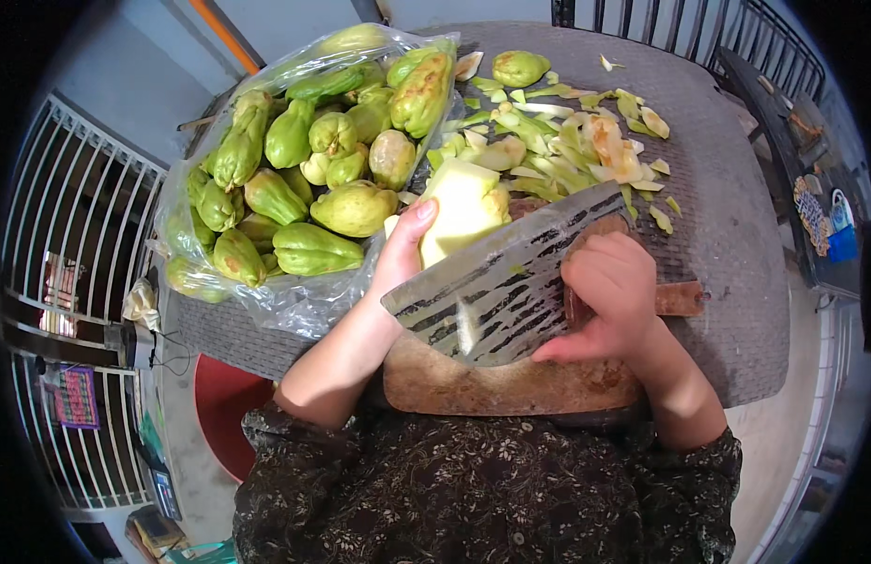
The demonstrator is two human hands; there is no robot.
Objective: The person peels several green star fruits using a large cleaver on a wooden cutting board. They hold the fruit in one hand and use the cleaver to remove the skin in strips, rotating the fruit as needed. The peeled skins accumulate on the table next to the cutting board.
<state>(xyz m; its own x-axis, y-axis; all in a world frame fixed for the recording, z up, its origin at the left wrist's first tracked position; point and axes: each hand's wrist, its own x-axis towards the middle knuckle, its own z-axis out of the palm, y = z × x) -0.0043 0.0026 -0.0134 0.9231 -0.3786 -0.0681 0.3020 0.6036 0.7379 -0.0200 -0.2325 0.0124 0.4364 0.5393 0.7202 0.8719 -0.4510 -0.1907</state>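
My left hand (406, 243) grips a peeled, pale chayote (458, 201) above the table, thumb on its near left side. In my right hand (613, 282) is a wide cleaver (509, 282), held by its reddish-brown handle; only part of the handle shows under the fingers. The blade slants across in front of the chayote and hides its lower right side. Below the blade lies a worn wooden cutting board (506, 384). Beyond the chayote, green peelings and pale trimmings (548, 151) are heaped on the table.
At the left, a clear plastic bag (266, 307) stands open, full of unpeeled green chayotes (316, 250). One whole chayote (520, 68) sits at the far side of the grey woven-textured table (731, 211). A red stool (227, 416) is by the table's left edge; a dark bench (795, 155) stands at the right.
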